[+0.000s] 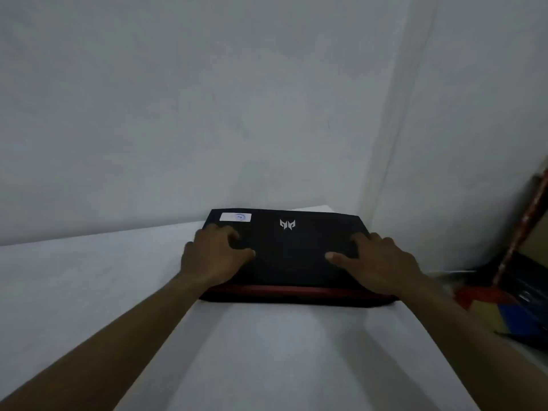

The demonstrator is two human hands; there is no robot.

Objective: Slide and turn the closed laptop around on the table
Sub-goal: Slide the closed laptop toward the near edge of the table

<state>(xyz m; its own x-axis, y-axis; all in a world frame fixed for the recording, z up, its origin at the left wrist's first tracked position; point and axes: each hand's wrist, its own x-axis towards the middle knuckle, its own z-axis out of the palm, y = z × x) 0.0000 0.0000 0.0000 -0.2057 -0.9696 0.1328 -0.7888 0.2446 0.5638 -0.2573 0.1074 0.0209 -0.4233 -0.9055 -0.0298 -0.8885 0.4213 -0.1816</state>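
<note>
A closed black laptop (292, 250) lies flat on the white table (267, 351), close to the far wall. Its lid carries a silver logo and a white sticker at the far left corner, and a red strip runs along its near edge. My left hand (215, 256) rests palm-down on the left half of the lid, fingers spread. On the right half my right hand (376, 262) presses down the same way, with its thumb pointing inward. Both hands lie on top of the lid rather than around its edges.
A pale wall (207, 114) rises right behind the laptop, with a corner at the right. Past the table's right edge stand a cardboard box (533, 232) with a red strip and some dark items (522, 295). White table surface stretches to the left and toward me.
</note>
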